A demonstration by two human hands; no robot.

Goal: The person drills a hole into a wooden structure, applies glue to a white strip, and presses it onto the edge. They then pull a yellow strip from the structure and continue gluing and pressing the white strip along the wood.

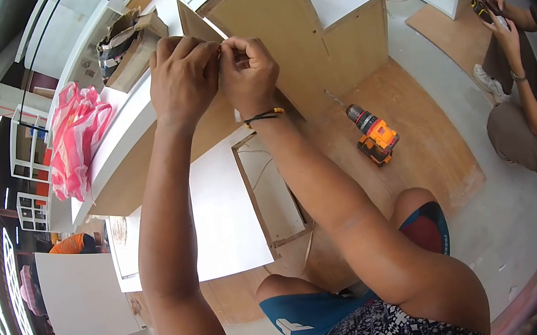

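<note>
Both of my hands are raised together at the upper middle, in front of the wooden cabinet (297,48). My left hand (184,80) has its fingers bent and pressed together, touching my right hand (249,72), whose thumb and index finger pinch. What lies between the fingertips is too small and hidden to make out. A thin upright panel (195,24) stands just behind my hands. An orange and black cordless drill (376,134) with a long bit lies on the brown plywood sheet (434,139), to the right of my right forearm.
A pink and white plastic bag (80,138) and an open cardboard box (143,52) rest on the white curved counter (125,135) at left. A white panel (223,207) with a framed opening is below. A person (521,80) crouches at right, holding tools.
</note>
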